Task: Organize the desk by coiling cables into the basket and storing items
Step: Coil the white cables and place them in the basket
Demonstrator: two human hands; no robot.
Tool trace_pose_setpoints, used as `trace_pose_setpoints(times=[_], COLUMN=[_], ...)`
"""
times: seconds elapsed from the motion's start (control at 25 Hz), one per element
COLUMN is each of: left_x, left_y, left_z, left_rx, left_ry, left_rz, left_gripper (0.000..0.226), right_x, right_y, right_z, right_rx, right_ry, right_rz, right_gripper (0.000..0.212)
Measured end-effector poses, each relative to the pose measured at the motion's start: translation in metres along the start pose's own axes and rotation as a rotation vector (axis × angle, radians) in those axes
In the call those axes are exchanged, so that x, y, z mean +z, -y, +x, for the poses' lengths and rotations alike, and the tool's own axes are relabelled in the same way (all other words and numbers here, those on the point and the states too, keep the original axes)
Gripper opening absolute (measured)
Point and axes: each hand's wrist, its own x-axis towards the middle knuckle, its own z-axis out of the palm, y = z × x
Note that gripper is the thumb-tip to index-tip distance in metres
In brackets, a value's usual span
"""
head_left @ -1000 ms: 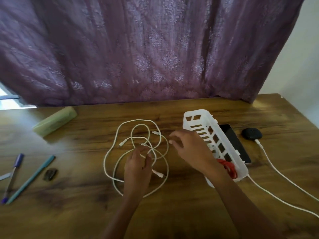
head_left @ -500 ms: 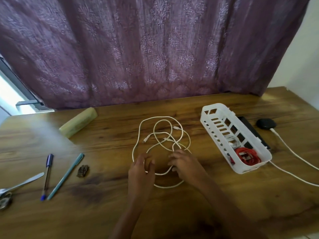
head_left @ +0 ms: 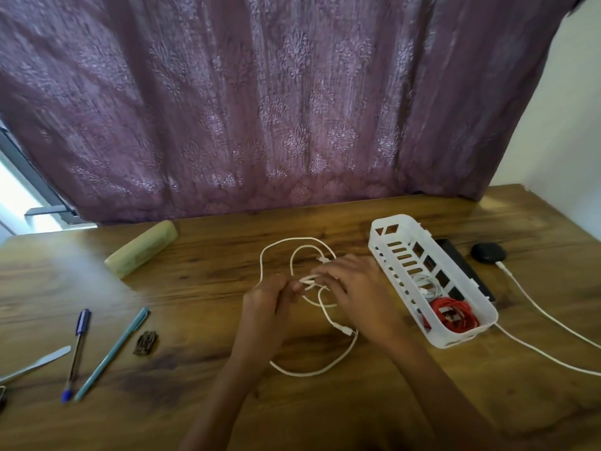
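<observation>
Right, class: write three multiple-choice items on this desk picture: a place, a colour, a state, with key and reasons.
1. The red cable lies: A in the white basket; B on the floor; C in a drawer.
2. The looped cable on the desk is: A black; B white; C green.
3. That cable is: A tightly coiled; B cut in two; C in loose loops.
Key: A, the red coil shows inside the basket's near end; B, it is plainly white; C, wide loops spread over the desk.
</observation>
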Motion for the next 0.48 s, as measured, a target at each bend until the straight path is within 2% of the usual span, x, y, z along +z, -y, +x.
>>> trace_pose_setpoints(times=[0.08, 0.2, 0.36, 0.48], left_x=[-0.009, -0.017, -0.021, -0.029], left_y=[-0.011, -0.019, -0.037, -0.042], left_z=[0.012, 0.023, 0.031, 0.038], left_rx=[-0.007, -0.003, 0.037, 0.045], left_ry=[-0.096, -0.153, -0.222, -0.294], left_rz=[-0.061, -0.109, -0.282, -0.339], left_gripper=[0.031, 0.031, 0.03, 0.029], right_x=[-0.011, -0.022, -0.012, -0.007], right_y=[-0.008, -0.02, -0.02, -0.021], right_z=[0.009, 0.02, 0.028, 0.033], right_rx=[0.032, 0.101, 0.197, 0.227], right_ry=[-0.007, 0.013, 0.17, 0.207], right_rz=[0.037, 0.175, 0.273, 0.261], right_gripper=[0.015, 0.014, 0.015, 0.021])
